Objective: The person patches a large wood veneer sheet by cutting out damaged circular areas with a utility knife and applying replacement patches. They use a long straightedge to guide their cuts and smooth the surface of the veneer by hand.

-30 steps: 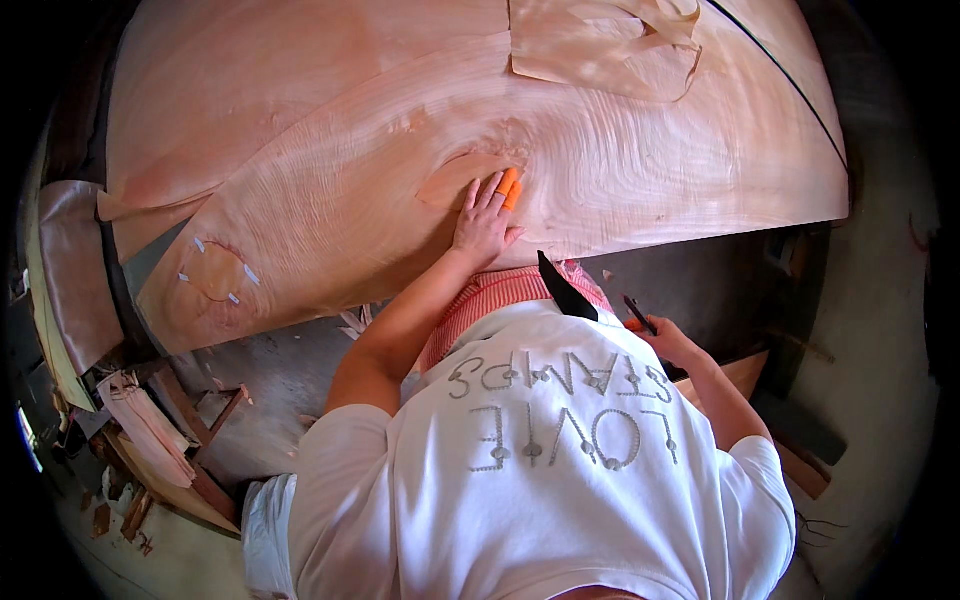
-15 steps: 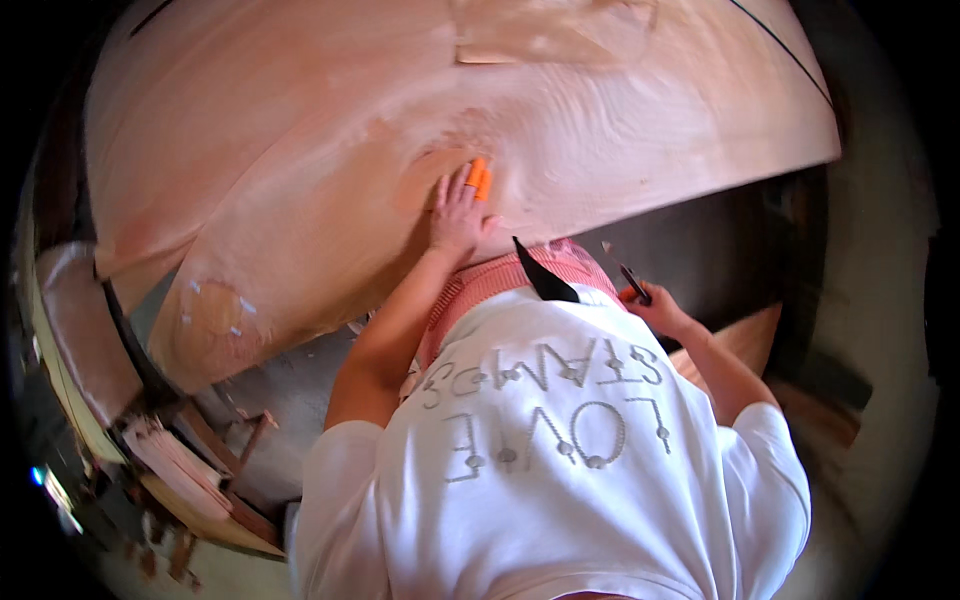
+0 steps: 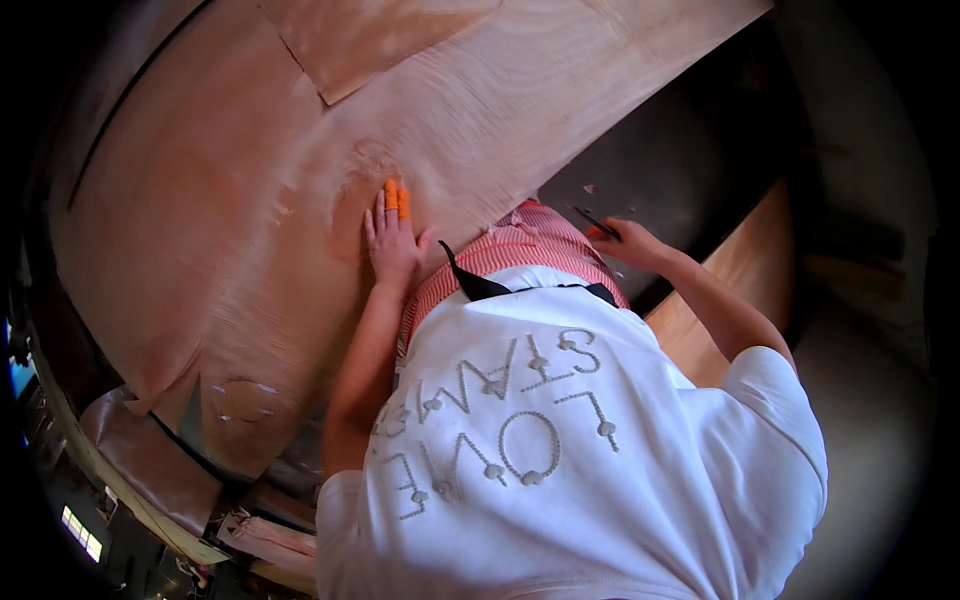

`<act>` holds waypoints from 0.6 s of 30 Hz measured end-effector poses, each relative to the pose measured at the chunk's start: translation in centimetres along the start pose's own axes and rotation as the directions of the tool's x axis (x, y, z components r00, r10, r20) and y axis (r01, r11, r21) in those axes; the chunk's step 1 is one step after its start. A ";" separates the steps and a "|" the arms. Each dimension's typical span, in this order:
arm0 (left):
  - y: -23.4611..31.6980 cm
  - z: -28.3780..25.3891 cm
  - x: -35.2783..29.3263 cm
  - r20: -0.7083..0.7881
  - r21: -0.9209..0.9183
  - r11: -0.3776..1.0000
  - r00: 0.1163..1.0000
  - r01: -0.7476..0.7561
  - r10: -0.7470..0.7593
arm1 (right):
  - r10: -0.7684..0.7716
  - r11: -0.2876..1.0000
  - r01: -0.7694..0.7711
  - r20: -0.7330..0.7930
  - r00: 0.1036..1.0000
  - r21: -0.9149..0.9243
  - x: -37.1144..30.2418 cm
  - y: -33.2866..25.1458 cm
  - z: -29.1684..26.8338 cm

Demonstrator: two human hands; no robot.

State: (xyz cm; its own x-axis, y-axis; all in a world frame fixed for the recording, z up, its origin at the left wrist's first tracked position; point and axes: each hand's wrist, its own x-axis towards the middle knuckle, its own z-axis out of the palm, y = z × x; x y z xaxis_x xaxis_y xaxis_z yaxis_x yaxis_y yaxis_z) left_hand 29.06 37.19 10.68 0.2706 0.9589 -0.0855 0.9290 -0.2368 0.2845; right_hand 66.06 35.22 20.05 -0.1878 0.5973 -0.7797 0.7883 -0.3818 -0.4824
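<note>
My left hand (image 3: pixel 395 240) lies flat on a large pale wood veneer sheet (image 3: pixel 250 230), fingers stretched out, with orange covers (image 3: pixel 397 200) on two fingers. Just beyond the fingertips the grain is rough and swirled around a knot-like spot (image 3: pixel 365 160). My right hand (image 3: pixel 632 244) is closed around a slim black knife-like tool (image 3: pixel 598 224), held off the sheet's right edge, by my hip. Its exact kind is hard to make out. An orange cover also shows on a right finger.
A second veneer piece (image 3: pixel 370 45) lies over the sheet's far part. Small pale strips (image 3: pixel 245 388) mark a round area on the sheet at left. A dark surface (image 3: pixel 650 150) lies past the sheet's right edge, with a wooden board (image 3: pixel 750 265) further right.
My view has turned, so the sheet appears rotated and shifted left. My left hand stays flat on the same spot; my right hand still holds the black tool beside my hip.
</note>
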 end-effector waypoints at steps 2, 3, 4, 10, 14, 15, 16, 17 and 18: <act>0.1 0.0 0.4 0.011 0.016 1.000 1.000 -0.012 0.012 | 0.093 0.994 -0.094 0.024 0.995 0.053 0.1 5.7 2.0; -0.3 0.0 0.1 0.011 0.027 1.000 1.000 0.004 -0.005 | 0.242 0.934 -0.281 0.187 0.952 0.223 -1.4 2.3 1.1; -0.3 0.3 0.0 0.018 0.028 1.000 1.000 0.009 -0.009 | 0.275 0.908 -0.334 0.241 0.931 0.253 -1.8 2.8 1.6; -0.9 0.9 -0.1 -0.028 -0.019 1.000 0.999 0.014 -0.014 | 0.206 0.894 -0.314 0.330 0.921 0.318 -2.8 2.8 0.3; -1.0 0.8 -0.1 -0.054 -0.081 0.997 0.999 0.002 -0.006 | -0.007 0.986 0.051 0.266 0.964 -0.159 -2.5 3.0 -1.0; -1.1 0.7 -0.1 -0.060 -0.091 0.996 0.998 0.002 -0.007 | -0.018 0.963 0.073 0.207 0.978 -0.261 -2.0 2.8 -1.4; -1.1 0.8 -0.2 -0.068 -0.105 0.994 0.998 0.005 -0.012 | -0.035 0.927 0.088 0.150 0.988 -0.365 -1.5 2.0 -2.3; -1.3 1.2 -0.3 -0.072 -0.093 0.996 0.997 0.006 -0.013 | -0.060 0.880 0.097 0.093 0.994 -0.464 -1.0 1.1 -3.3; -1.4 1.4 -0.4 -0.067 -0.092 0.996 0.997 0.018 -0.025 | -0.057 0.822 0.059 0.021 0.998 -0.566 -0.4 -1.3 -4.1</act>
State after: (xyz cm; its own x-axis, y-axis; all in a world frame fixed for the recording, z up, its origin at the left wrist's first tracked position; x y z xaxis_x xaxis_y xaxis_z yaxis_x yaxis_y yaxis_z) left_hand 27.99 36.94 8.98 0.2302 0.9727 -0.0282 0.9067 -0.2039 0.3692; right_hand 67.55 38.37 22.62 -0.2448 0.6028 -0.7594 0.9688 0.1206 -0.2166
